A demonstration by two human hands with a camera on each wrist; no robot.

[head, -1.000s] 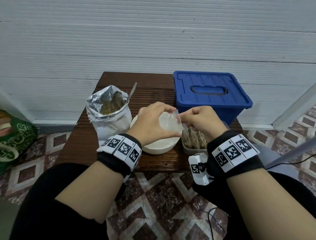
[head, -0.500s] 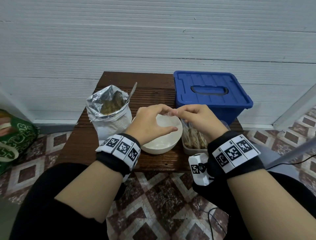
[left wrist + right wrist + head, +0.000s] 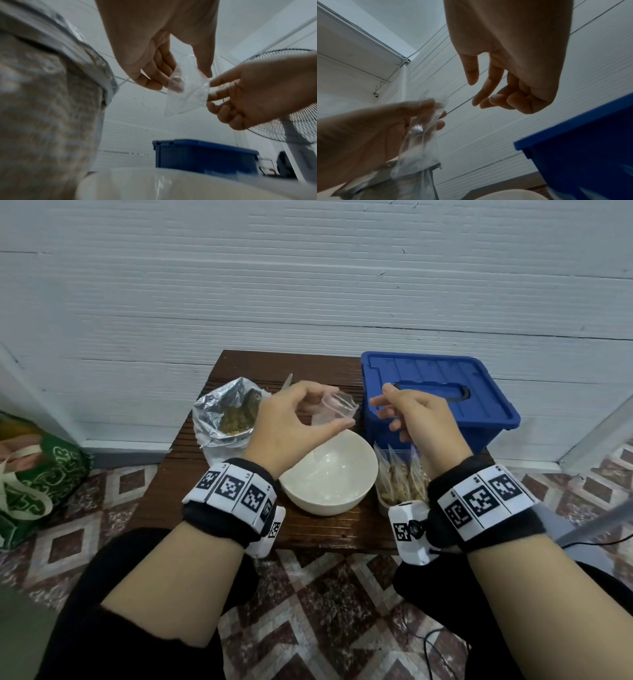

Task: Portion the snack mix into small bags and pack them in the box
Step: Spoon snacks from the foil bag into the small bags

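A white bowl (image 3: 329, 474) is set at the near edge of the wooden table (image 3: 164, 494), with a tub of filled snack bags (image 3: 400, 477) just beside it. Above the bowl, a small clear bag (image 3: 334, 409) is pinched by the left hand (image 3: 291, 422); nothing is held by the loosely curled right hand (image 3: 414, 419). Farther back are seen the foil snack-mix bag (image 3: 229, 416) and the closed blue box (image 3: 435, 395).

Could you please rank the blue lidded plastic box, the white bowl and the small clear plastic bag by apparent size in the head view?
1. Blue lidded plastic box, largest though farthest.
2. White bowl.
3. Small clear plastic bag, pinched in the left hand, plainly smallest.
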